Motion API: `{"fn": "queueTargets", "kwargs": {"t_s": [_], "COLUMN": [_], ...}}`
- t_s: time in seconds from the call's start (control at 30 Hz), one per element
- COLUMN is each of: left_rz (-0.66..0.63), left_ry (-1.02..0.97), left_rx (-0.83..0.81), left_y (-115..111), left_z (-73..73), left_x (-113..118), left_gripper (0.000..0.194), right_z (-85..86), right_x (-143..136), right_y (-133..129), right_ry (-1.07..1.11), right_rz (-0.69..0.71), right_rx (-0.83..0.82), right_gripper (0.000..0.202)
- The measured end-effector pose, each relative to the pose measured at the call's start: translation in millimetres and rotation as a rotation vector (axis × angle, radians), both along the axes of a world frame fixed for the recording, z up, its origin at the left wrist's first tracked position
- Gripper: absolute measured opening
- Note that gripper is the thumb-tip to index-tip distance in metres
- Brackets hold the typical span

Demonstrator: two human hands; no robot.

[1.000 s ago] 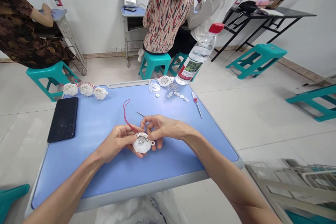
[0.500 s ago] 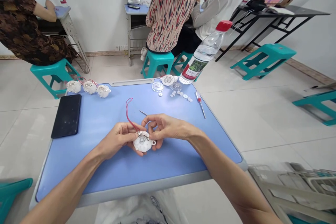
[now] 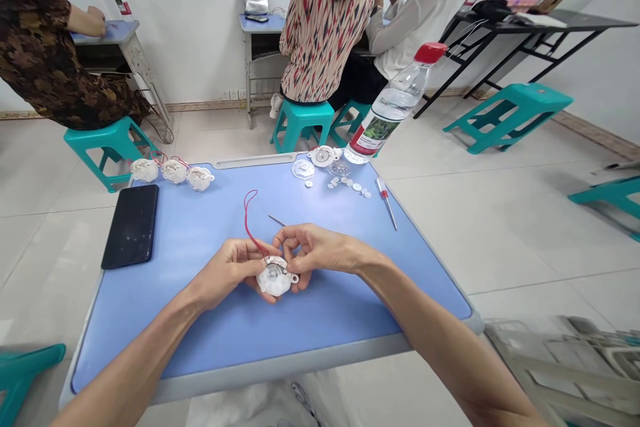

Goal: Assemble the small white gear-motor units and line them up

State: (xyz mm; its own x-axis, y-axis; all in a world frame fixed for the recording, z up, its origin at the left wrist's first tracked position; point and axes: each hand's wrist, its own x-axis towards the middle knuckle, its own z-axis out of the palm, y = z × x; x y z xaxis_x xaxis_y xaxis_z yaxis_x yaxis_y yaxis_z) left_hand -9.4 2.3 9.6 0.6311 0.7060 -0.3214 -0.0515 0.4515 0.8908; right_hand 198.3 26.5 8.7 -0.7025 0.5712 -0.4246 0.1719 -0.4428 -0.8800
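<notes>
Resting between 2 hands (image 3: 293, 259): white disc unit (image 3: 276, 275) (red-wired).

I read the desk (image 3: 350, 310) as smooth blue with a soft sheen, its grey rim duller. Around the desk's middle, the white casing (image 3: 273, 287) looks like hard plastic with a clear, glossy centre, and the red wire (image 3: 247, 215) has a smooth coating. On the desk's left side, I get glassy reflections off the black phone (image 3: 131, 227). At its far right corner, the bottle (image 3: 390, 110) is clear, shiny plastic; nearer along that edge, the screwdriver (image 3: 387, 203) has a bright metal shaft. Beyond the desk, I see smooth teal plastic on the stool (image 3: 530, 101) and patterned cloth on a shirt (image 3: 325, 40).
</notes>
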Motion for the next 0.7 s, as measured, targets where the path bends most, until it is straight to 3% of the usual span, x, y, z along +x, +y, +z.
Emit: {"fn": "queueTargets", "kwargs": {"t_s": [0.7], "left_rz": [0.021], "left_ry": [-0.046], "left_rx": [-0.032], "left_y": [0.8], "left_z": [3.6], "left_x": [0.7], "left_gripper": [0.028], "right_z": [10.6], "right_x": [3.5], "right_y": [-5.6], "right_ry": [-0.041], "right_rz": [-0.047], "right_rx": [0.170], "right_gripper": [0.030]}}
